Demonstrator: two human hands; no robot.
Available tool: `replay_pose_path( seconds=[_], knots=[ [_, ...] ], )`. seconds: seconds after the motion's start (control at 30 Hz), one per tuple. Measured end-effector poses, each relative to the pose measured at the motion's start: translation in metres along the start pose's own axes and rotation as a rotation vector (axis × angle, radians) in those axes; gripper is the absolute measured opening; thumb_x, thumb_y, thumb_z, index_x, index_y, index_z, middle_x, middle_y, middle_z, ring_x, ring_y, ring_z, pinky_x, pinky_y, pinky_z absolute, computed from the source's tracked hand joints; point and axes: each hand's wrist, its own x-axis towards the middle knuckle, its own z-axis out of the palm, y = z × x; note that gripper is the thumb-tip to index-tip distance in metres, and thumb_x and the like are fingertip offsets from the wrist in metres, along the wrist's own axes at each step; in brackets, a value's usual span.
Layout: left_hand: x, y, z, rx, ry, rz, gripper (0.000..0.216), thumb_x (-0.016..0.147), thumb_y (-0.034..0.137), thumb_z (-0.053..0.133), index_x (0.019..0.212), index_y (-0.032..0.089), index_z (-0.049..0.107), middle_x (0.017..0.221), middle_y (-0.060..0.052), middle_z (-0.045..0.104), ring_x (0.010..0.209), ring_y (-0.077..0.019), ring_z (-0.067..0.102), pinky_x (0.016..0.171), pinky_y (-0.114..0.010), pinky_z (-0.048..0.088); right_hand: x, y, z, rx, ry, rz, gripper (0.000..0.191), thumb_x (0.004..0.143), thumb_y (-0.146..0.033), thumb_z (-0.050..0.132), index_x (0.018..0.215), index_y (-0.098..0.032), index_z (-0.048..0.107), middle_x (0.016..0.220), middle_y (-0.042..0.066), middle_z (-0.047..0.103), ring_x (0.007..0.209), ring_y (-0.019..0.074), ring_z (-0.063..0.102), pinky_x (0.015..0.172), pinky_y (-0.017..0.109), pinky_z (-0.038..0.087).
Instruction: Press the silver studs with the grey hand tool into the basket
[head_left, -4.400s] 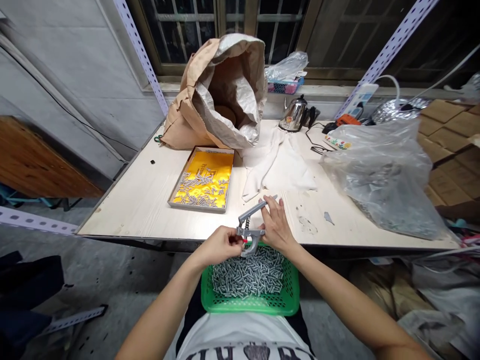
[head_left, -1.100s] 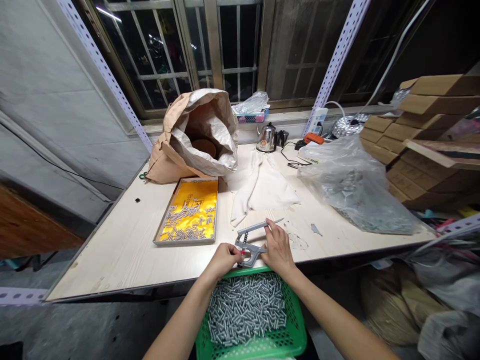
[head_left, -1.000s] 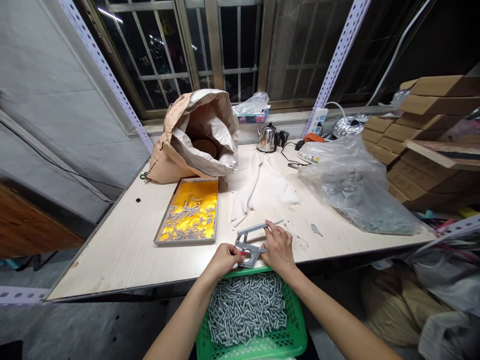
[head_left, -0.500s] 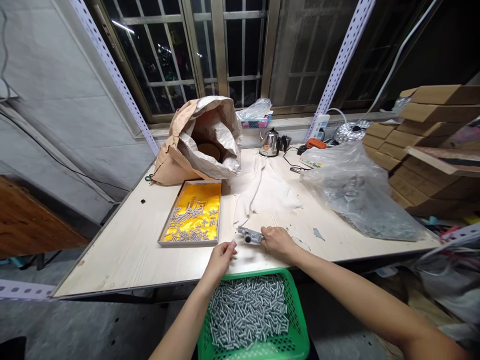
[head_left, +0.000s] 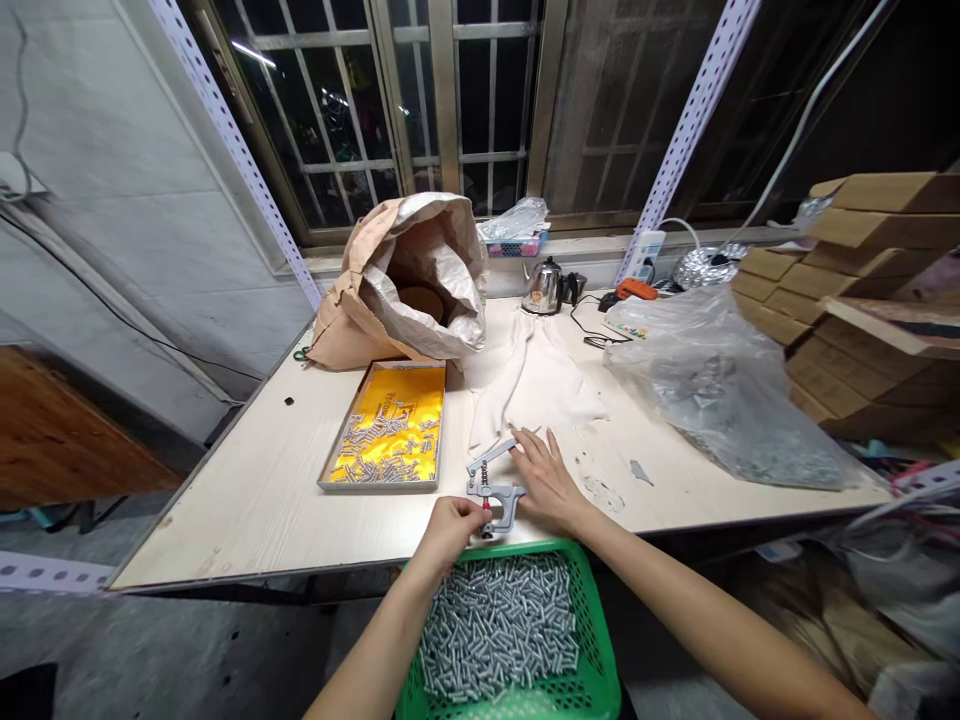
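My right hand [head_left: 546, 475] is around the grey metal snap-fastener pliers [head_left: 504, 505], its fingers stretched over the raised lever and its palm by the frame. A coil spring shows between lever and frame, and the jaw opening faces left. My left hand [head_left: 456, 528] pinches at the jaw, its fingertips beside a small red part; what is between them is too small to make out. Just in front of both hands, a green plastic basket [head_left: 602, 625] holds a heap of silvery screw-like metal pieces [head_left: 499, 625].
Left of the hands lies a shallow box [head_left: 381, 487] with yellow lining and scattered metal pieces. Behind it leans a large paper sack [head_left: 345, 320]. White cloth [head_left: 551, 385], a kettle [head_left: 541, 287], a clear plastic bag [head_left: 705, 380] and stacked cartons [head_left: 862, 270] stand farther back and right.
The pliers have turned so the jaw faces left, and their lever is now raised. My right fingers have loosened and stretched out; my left hand has moved right, to the jaw.
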Motion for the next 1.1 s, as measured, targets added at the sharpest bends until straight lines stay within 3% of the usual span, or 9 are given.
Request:
replay_pose_path(
  seconds=[0.1, 0.23, 0.27, 0.4, 0.47, 0.6, 0.77, 0.93, 1.1],
  knots=[
    [-0.002, 0.003, 0.003, 0.199, 0.092, 0.094, 0.019, 0.067, 0.03, 0.058, 0.059, 0.012, 0.061, 0.056, -0.003, 0.06, 0.054, -0.0135, 0.052, 0.055, -0.025, 0.036, -0.005, -0.003, 0.009, -0.011, 0.046, 0.036, 0.068, 0.069, -0.026, 0.049, 0.131, -0.004, 0.035, 0.15, 0.017, 0.01, 0.138, 0.0301, 0.001, 0.108, 0.056, -0.003],
    [-0.029, 0.019, 0.0, 0.705, 0.285, 0.332, 0.017, 0.075, 0.019, 0.047, 0.068, 0.014, 0.062, 0.072, -0.008, 0.063, 0.074, -0.0197, 0.057, 0.069, -0.03, 0.04, -0.012, -0.002, 0.013, -0.024, 0.06, 0.081, 0.074, 0.065, -0.019, 0.048, 0.134, 0.0, 0.029, 0.15, 0.019, 0.0, 0.137, 0.0315, -0.008, 0.107, 0.057, -0.003],
    [-0.04, 0.023, -0.003, 0.798, 0.245, 0.378, 0.018, 0.076, 0.017, 0.046, 0.069, 0.014, 0.062, 0.075, -0.009, 0.063, 0.078, -0.0205, 0.057, 0.072, -0.03, 0.04, -0.014, -0.001, 0.012, -0.022, 0.062, 0.089, 0.074, 0.064, -0.017, 0.048, 0.134, 0.001, 0.029, 0.15, 0.019, -0.002, 0.137, 0.0316, -0.009, 0.108, 0.057, -0.002],
    [-0.064, 0.033, -0.031, 0.901, -0.178, 0.409, 0.012, 0.073, 0.025, 0.057, 0.078, 0.019, 0.066, 0.083, -0.005, 0.066, 0.083, -0.0201, 0.058, 0.073, -0.028, 0.041, -0.023, 0.005, 0.012, -0.01, 0.067, 0.111, 0.079, 0.06, -0.012, 0.046, 0.135, 0.0, 0.026, 0.15, 0.018, -0.006, 0.137, 0.031, -0.01, 0.108, 0.057, 0.0],
    [-0.051, 0.036, -0.054, 0.906, -0.098, 0.371, 0.023, 0.075, 0.031, 0.058, 0.092, 0.018, 0.066, 0.095, -0.007, 0.066, 0.088, -0.0205, 0.059, 0.077, -0.028, 0.042, -0.026, 0.007, 0.013, -0.005, 0.068, 0.108, 0.081, 0.059, -0.012, 0.046, 0.136, -0.001, 0.024, 0.15, 0.018, -0.006, 0.137, 0.031, -0.009, 0.108, 0.057, 0.0],
    [0.014, 0.041, -0.108, 1.088, 0.445, 0.108, 0.028, 0.083, 0.02, 0.042, 0.091, 0.011, 0.067, 0.096, -0.015, 0.067, 0.092, -0.0247, 0.059, 0.077, -0.031, 0.041, -0.029, 0.005, 0.013, 0.001, 0.059, 0.09, 0.08, 0.06, -0.014, 0.049, 0.135, -0.001, 0.026, 0.15, 0.018, -0.003, 0.137, 0.0312, -0.009, 0.108, 0.057, 0.001],
    [0.07, 0.038, -0.145, 1.122, 0.344, 0.028, 0.021, 0.068, 0.006, 0.051, 0.077, 0.012, 0.069, 0.087, -0.013, 0.069, 0.085, -0.0229, 0.062, 0.07, -0.026, 0.041, -0.028, 0.005, 0.014, -0.019, 0.059, 0.08, 0.076, 0.063, -0.018, 0.051, 0.134, -0.001, 0.029, 0.15, 0.019, 0.0, 0.138, 0.0312, -0.007, 0.108, 0.058, 0.0],
    [0.081, 0.034, -0.15, 1.081, 0.178, 0.044, 0.017, 0.059, 0.006, 0.056, 0.066, 0.016, 0.068, 0.075, -0.006, 0.07, 0.071, -0.0175, 0.062, 0.061, -0.022, 0.041, -0.027, 0.006, 0.017, -0.041, 0.036, 0.077, 0.074, 0.066, -0.022, 0.053, 0.134, -0.001, 0.031, 0.15, 0.019, -0.001, 0.137, 0.0313, -0.008, 0.107, 0.058, -0.001],
    [0.08, 0.038, -0.149, 1.044, 0.237, 0.041, 0.012, 0.056, 0.004, 0.059, 0.055, 0.015, 0.063, 0.064, -0.007, 0.067, 0.068, -0.0198, 0.062, 0.062, -0.024, 0.041, -0.022, 0.003, 0.016, -0.051, 0.008, 0.096, 0.075, 0.067, -0.024, 0.054, 0.135, -0.001, 0.03, 0.15, 0.019, -0.002, 0.137, 0.0309, -0.009, 0.107, 0.057, -0.005]
  ],
)
